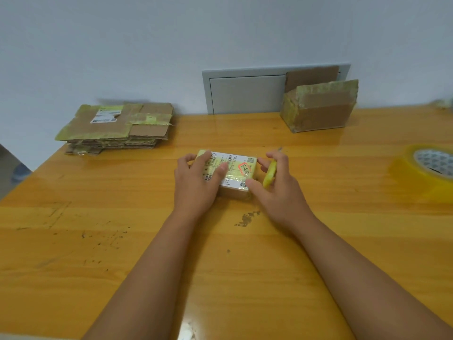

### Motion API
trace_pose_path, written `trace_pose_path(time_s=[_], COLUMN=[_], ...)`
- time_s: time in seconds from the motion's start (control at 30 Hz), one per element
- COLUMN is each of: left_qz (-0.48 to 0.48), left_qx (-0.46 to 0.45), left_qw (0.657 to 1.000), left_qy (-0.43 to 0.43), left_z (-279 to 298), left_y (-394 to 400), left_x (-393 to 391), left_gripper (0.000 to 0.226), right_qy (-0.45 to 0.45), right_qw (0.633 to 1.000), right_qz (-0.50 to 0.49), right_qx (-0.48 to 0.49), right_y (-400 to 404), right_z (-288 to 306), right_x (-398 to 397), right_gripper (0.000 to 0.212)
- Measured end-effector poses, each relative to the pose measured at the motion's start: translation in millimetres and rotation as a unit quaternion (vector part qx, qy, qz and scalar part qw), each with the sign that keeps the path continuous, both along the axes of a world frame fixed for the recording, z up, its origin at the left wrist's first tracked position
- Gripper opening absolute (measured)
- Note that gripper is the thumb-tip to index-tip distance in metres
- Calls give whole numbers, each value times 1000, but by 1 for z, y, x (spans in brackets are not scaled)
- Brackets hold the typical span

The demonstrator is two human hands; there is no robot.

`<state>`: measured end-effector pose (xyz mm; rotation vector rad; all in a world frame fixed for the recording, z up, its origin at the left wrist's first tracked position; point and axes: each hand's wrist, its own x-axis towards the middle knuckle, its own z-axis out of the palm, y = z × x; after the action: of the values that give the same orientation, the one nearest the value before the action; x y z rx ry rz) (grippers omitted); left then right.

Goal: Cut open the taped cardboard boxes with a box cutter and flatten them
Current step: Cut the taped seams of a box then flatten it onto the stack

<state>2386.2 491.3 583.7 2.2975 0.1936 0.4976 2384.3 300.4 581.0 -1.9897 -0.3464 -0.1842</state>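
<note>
- Head view looks down on a small taped box (230, 171) lying flat at the middle of the orange wooden counter (98, 241), white label up.
- Left hand (196, 182) rests on the box's left half, fingers laid over the top, thumb on the label; this grip presses rather than clasps.
- Right hand (277, 182) curls its grip around a yellow box cutter (269, 174), thumb touching the box's near right corner.
- Flattened boxes (117, 126) sit stacked far left.
- Another taped box (318, 110) stands far right by the wall.
- Yellow tape roll (426, 168) lies at the right edge.
</note>
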Motion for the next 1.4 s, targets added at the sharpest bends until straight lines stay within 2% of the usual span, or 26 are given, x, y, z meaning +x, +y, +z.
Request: trace_pose_path(time_s=[0.13,0.23,0.33,0.43,0.5,0.57,0.6,0.67,0.73,0.83,0.9,0.97,1.03,1.1,1.13,1.3,1.4], left_qz=[-12,-17,-30,-2,4,10,22,49,58,16,-21,-38,-59,-97,-112,-103,-85], left_qx=[-19,-61,-27,21,37,35,26,11,-4,-56,-69,-74,-85,-95,-97,-68,-39], left_qw=[1000,998,999,1000,999,999,999,997,997,998,997,996,994,990,988,991,995], left_qy=[-1,13,6,10,7,-16,-32,-56,-51,13,41,43,44,50,53,52,45], left_z=[0,1,0,-1,-2,-3,-3,-3,-4,-6,-7,-6,-4,-3,-3,-5,-6], left_y=[3,7,5,-4,-6,-4,-1,3,6,8,7,7,7,3,1,-5,-9], left_x=[3,2,1,3,4,4,4,4,5,5,4,4,3,2,2,3,4], left_gripper=[63,63,55,48,47,45,43,35,33,47,64,71,70,68,67,69,65], right_qy=[29,24,20,26,-6,-42,-49,-23,-3,-22,-14,-16,-73,-114,-107,-79,-66], right_qw=[999,999,1000,999,997,994,989,952,902,862,861,896,945,968,973,972,956], right_qz=[34,24,0,-22,-65,-90,-88,-67,-21,66,82,49,-36,-82,-84,-79,-74], right_qx=[13,-5,-22,17,30,-37,-111,-299,-431,-503,-501,-442,-318,-206,-185,-208,-277], right_y=[1,-1,-6,-11,-16,-22,-26,-30,-27,-14,-11,-12,-13,-13,-12,-6,-5], right_z=[0,2,7,11,16,23,24,25,21,15,14,18,20,22,21,13,22], right_x=[1,2,1,-3,-4,-6,-6,-12,-17,-23,-21,-19,-16,-7,-3,5,12], right_gripper=[69,74,76,55,43,46,50,57,61,65,74,78,69,55,50,41,38])
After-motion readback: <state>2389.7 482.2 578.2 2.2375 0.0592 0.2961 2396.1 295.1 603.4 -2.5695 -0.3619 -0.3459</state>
